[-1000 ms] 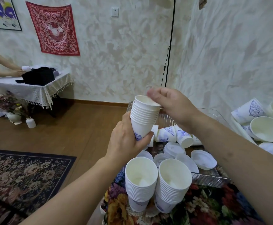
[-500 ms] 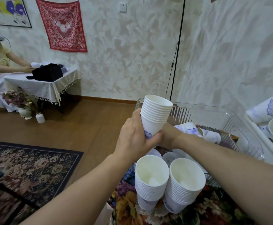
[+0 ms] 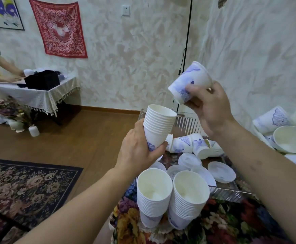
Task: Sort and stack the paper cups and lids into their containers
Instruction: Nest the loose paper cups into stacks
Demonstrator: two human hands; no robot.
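My left hand [image 3: 136,148] grips nested cup stack [image 3: 158,124] by base, right hand [image 3: 209,107] pinches single tilted cup [image 3: 190,81] above clear bin [image 3: 187,120] — bin's loose cups, lids partly hidden; two stacks [image 3: 172,196] on table — cup count unclear

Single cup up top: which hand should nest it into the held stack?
Right. The right hand already grips the single cup, tilted, above and beside the open mouth of the cup stack. The left hand grips that stack near its base, so it's best kept steadying.
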